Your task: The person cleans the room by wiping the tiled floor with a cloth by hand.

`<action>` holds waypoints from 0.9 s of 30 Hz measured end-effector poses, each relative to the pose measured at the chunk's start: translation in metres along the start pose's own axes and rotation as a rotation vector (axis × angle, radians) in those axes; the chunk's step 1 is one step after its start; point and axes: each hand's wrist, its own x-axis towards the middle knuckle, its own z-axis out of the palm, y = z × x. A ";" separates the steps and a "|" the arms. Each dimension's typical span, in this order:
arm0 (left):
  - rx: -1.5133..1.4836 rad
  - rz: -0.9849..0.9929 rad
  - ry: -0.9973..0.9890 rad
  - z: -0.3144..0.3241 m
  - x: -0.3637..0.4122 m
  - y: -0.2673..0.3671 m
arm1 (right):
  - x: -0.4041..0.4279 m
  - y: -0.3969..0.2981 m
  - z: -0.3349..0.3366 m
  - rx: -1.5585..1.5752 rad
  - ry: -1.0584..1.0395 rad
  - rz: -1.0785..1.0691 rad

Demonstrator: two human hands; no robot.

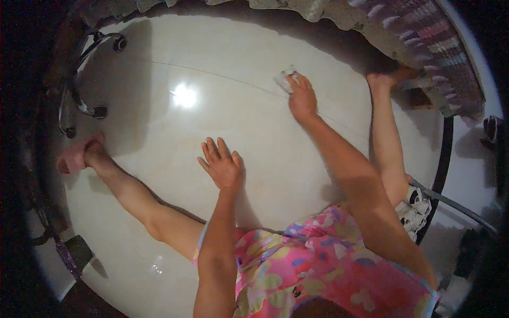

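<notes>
My right hand [303, 97] presses a small whitish cloth or pad [285, 79] with dark marks against the glossy, light tiled floor [254, 119]. The cloth is slightly blurred, and part of it lies hidden under my fingers. Lower and to the left, my left hand [223, 167] is spread palm down on or just above the floor, with nothing in it. A thin joint line runs across the floor, passing by my right hand.
Metal chair legs with casters [99, 112] stand at the upper left, near a foot in a pink slipper [73, 159]. A hanging patterned cloth [429, 35] edges the upper right, by the other foot. A mop-like white bundle [415, 210] with a grey pole [453, 200] lies at right.
</notes>
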 end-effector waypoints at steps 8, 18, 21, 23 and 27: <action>-0.001 -0.009 0.018 0.006 -0.001 0.003 | -0.094 -0.089 0.005 0.140 -0.272 -0.427; -0.051 0.001 0.040 0.005 0.002 0.000 | -0.097 0.019 -0.032 -0.031 -0.283 -0.365; -0.072 0.034 0.089 0.003 0.002 0.002 | -0.044 0.037 -0.027 -0.099 -0.187 -0.164; -0.011 -0.006 0.035 0.003 0.003 0.003 | -0.021 0.034 -0.014 -0.033 -0.005 0.026; -0.039 0.000 0.036 0.003 0.002 0.004 | -0.029 -0.017 0.021 -0.012 -0.047 -0.059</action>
